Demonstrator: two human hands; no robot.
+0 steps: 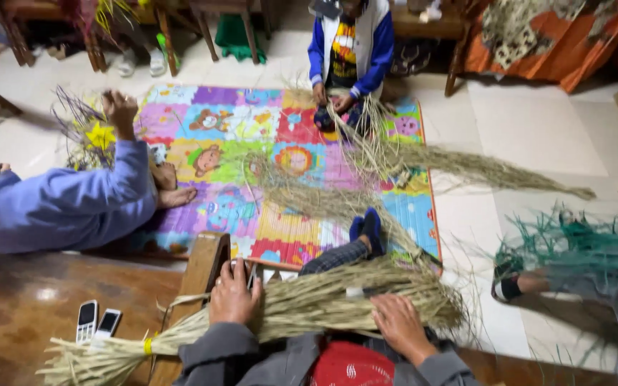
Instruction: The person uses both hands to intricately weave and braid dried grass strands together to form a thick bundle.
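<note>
A long bundle of dried pale straw (309, 300) lies across my lap, tied with a yellow band (148, 346) near its left end. My left hand (234, 294) presses down on the bundle's middle, fingers curled over the strands beside a wooden bench arm (202, 268). My right hand (400, 325) grips the bundle further right, fingers buried in the straw. A small dark thing shows at my left fingertips; I cannot tell what it is. My foot in a blue sock (368, 227) rests on the mat ahead.
A colourful play mat (216, 136) covers the tiled floor, strewn with loose straw (423, 161). A person in a purple top (59, 204) sits left, another in a blue-and-white jacket (352, 43) opposite. Teal fibres (588, 246) lie right. Two phones (98, 323) rest on wood.
</note>
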